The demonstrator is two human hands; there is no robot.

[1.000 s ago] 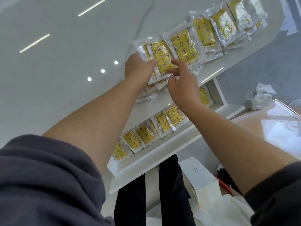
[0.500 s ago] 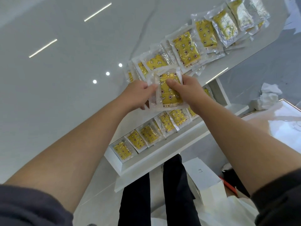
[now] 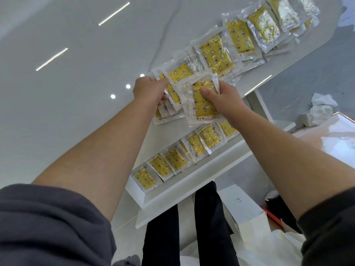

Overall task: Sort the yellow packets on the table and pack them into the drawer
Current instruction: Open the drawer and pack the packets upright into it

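**Holding one yellow packet at the table edge, drawer open below**

A white glossy table (image 3: 76, 112) fills the upper left. Its near edge runs diagonally, lower left to upper right. Under that edge a white drawer (image 3: 194, 182) stands pulled out toward the person.

A loose, overlapping row of yellow packets (image 3: 215, 52) lies along the table edge & runs off to the far right. In the drawer a packed row (image 3: 176, 160) sits side by side from the left end to approx. under the right hand. The drawer's right part is mostly hidden.

The right hand (image 3: 228, 100) grips the held packet (image 3: 203, 106), thumb on its face, fingers curled behind. The packet is off the table, tilted, over the table edge & the drawer's back. The left hand (image 3: 148, 91) has its fingers curled on the near end of the table row, pinching a packet edge. How many it has, can't tell.

Step, as judged: mid-pick, w/ one packet separated but not yet placed. Several are packed & many are left.

The next move prob. calls for lowering the packet toward the person & slotting it beside the last in the row, same way up.

Edges & room: the table lip overhangs the drawer's back, so the packet must clear it first. The drawer's front wall is low. A cardboard box (image 3: 240, 204) sits on the floor by the legs, well apart.
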